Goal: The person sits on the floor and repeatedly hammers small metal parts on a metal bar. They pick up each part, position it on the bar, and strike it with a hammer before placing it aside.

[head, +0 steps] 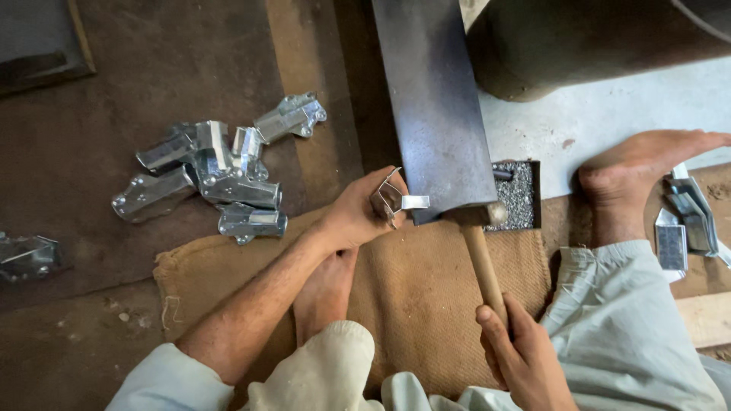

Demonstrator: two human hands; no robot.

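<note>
I sit on the floor with my left hand point(358, 217) closed around a small bent sheet-metal piece point(396, 199), shiny and folded, which I press against the near end of a long dark steel bar point(434, 106). The bar runs away from me up the middle of the view, and the piece sits at its lower left corner, touching it.

My right hand point(525, 358) is wrapped tight around the pale wooden handle of a mallet point(481, 259). The handle rises from my fist toward the bar, and the mallet's head lies at the bar's near end, just beside the piece. Whether the head touches the metal I cannot tell.

Under my hands lies a coarse burlap sack point(411, 289), spread flat on the brown floor. My left foot point(324, 293) rests on it below my left wrist, and my right foot point(640, 171) is out to the right on the pale floor.

To the left, well apart from the bar, a heap of finished metal brackets point(221, 171) lies on the floor. A few flat metal blanks point(685, 221) lie beside my right foot. Just right of the bar's end sits a small dark tray of grey metal bits point(519, 196).
</note>
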